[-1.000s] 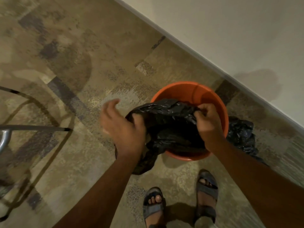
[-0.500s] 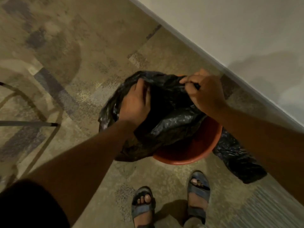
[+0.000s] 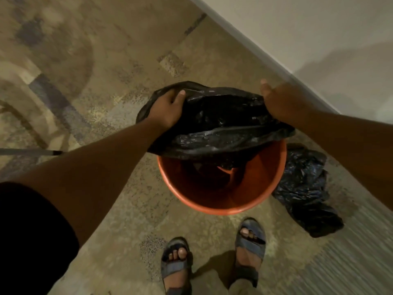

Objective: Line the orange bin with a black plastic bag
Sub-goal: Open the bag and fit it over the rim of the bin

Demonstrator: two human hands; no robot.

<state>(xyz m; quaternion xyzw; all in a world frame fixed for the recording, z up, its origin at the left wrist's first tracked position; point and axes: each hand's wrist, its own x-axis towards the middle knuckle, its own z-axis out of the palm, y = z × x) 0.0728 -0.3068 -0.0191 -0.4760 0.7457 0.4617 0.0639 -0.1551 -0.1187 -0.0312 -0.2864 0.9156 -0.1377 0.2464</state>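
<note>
The orange bin (image 3: 214, 201) stands on the carpet just in front of my feet, its near inside wall bare. A black plastic bag (image 3: 221, 122) is stretched wide above the bin's far half, and part of it hangs down inside. My left hand (image 3: 168, 109) grips the bag's left edge, thumb on top. My right hand (image 3: 280, 101) holds the bag's right edge, fingers reaching toward the wall. The bin's far rim is hidden under the bag.
A second crumpled black bag (image 3: 306, 192) lies on the floor right of the bin. A white wall (image 3: 319, 39) runs diagonally close behind. A thin metal rod (image 3: 29, 152) juts in from the left. My sandalled feet (image 3: 212, 258) stand near the bin.
Both hands have moved apart, spreading the bag's mouth wider over the bin. The right hand has shifted toward the wall, and more of the bin's inside shows.
</note>
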